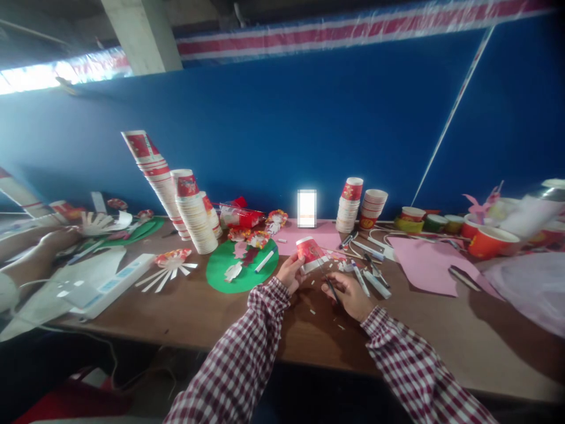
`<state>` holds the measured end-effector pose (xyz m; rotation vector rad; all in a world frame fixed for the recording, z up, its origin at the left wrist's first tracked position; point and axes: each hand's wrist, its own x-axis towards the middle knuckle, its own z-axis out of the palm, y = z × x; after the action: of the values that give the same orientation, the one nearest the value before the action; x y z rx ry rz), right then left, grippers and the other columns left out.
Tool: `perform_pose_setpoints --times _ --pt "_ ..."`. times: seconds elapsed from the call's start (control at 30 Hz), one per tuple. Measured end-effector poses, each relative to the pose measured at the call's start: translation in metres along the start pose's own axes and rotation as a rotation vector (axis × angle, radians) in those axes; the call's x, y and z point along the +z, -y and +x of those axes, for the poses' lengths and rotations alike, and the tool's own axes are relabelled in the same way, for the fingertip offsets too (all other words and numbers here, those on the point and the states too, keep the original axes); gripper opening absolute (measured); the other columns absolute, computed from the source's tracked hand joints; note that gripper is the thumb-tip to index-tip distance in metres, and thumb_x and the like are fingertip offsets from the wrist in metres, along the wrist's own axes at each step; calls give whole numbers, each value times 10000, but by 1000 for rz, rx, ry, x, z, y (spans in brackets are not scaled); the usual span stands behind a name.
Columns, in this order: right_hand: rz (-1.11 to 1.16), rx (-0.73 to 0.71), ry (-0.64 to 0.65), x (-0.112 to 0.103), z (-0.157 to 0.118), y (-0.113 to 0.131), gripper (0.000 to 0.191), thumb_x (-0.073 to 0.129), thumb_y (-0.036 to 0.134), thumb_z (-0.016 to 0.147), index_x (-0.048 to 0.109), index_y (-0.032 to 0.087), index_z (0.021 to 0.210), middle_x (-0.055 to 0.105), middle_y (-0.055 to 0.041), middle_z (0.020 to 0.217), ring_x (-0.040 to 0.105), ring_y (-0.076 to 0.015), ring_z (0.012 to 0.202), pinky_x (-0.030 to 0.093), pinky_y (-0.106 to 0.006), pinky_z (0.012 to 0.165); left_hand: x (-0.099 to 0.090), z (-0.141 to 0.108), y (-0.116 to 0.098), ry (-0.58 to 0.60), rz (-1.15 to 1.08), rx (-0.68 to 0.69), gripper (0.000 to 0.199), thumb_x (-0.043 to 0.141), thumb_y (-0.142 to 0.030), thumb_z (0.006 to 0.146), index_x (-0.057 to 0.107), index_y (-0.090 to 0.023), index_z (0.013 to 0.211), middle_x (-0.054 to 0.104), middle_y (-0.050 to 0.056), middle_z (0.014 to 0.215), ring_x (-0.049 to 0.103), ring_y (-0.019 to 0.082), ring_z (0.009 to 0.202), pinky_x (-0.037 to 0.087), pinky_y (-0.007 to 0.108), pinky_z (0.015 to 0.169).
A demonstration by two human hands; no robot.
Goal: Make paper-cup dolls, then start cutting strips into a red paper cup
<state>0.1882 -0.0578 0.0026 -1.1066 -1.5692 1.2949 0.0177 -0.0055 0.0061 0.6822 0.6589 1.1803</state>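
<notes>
In the middle of the head view my left hand is closed on a red and white paper cup, tilted above the table. A white strip hangs along the cup's lower edge. My right hand grips dark-handled scissors, their thin tips pointing up at the cup's cut edge. How far the blades are apart is too small to tell. Small white paper scraps lie on the table below both hands.
Tall cup stacks rise at the left, shorter stacks behind my right hand. A green paper disc bears paper cut-outs. Markers and pink paper lie to the right. At far left are another person's hands and a power strip.
</notes>
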Motion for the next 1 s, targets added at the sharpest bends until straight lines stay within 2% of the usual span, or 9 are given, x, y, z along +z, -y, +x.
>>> perform_pose_setpoints --times 0.2,0.37,0.67,0.93,1.0 --pt "-29 12 -21 1 0 4 336 644 438 710 562 181 911 532 30 566 492 -114 482 412 -232 447 -1 1 0 -16 -4 -3 197 608 -220 773 574 -145 953 658 77 875 642 162 749 526 286 667" --pt "-71 6 -51 2 -2 9 322 651 426 705 575 181 900 526 40 528 472 -103 441 412 -232 432 -2 1 1 8 -17 4 224 647 -237 746 580 -145 939 657 81 895 638 167 778 526 310 718" --pt "-65 18 -26 4 -1 9 347 653 432 692 588 171 911 568 21 590 510 -116 485 440 -239 444 4 -2 1 2 16 89 491 701 -300 698 517 -231 1147 645 62 985 635 194 853 529 353 753" --pt "-62 10 -29 3 -1 6 338 661 399 699 565 169 927 567 24 590 521 -125 504 448 -249 473 4 -1 2 -9 40 69 475 677 -291 720 508 -215 1157 636 67 973 639 172 788 539 307 680" --pt "-69 2 -27 2 -1 5 337 655 410 706 564 171 926 571 20 593 530 -131 512 455 -253 481 5 -1 2 -21 37 71 524 674 -277 723 477 -227 1206 636 65 974 641 167 785 538 298 681"
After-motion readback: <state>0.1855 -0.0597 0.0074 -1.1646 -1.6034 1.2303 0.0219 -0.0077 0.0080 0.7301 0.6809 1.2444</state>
